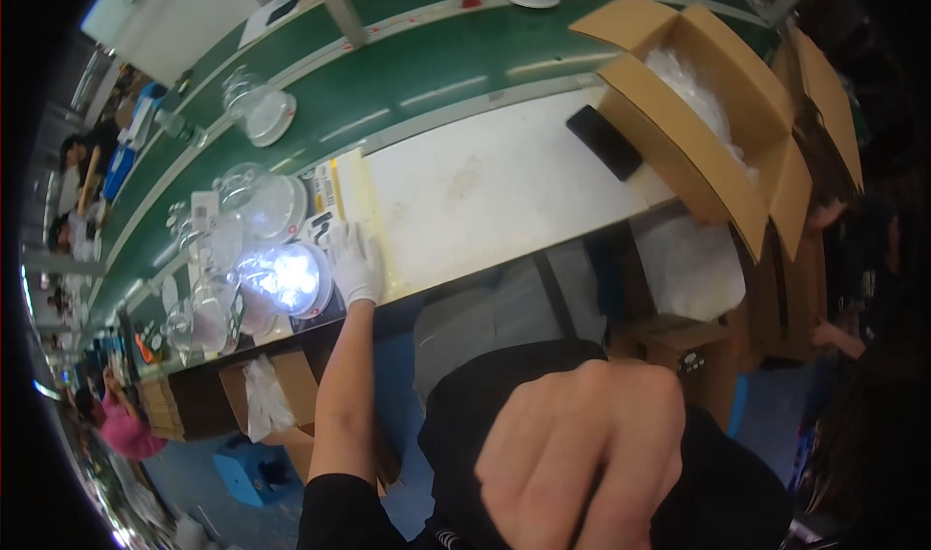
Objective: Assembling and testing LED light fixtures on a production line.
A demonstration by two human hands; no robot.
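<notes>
1. Lit dome lamp (288,278) sits at the near left edge of the white worktable (485,191), just left of the left hand (355,264).
2. Left hand, in a white glove, rests flat with fingers extended beside the lamp, on a yellow-edged card (351,186).
3. Right hand (582,453) is bare, close to the camera, fingers curled into a fist holding nothing visible.
4. Open table surface extends right to a black phone (604,141) and an open cardboard box (708,104).
5. Lamp appearance: clear dome, round white base, glowing blue-white; unlit clear domes (254,206) crowd its far left side.
</notes>
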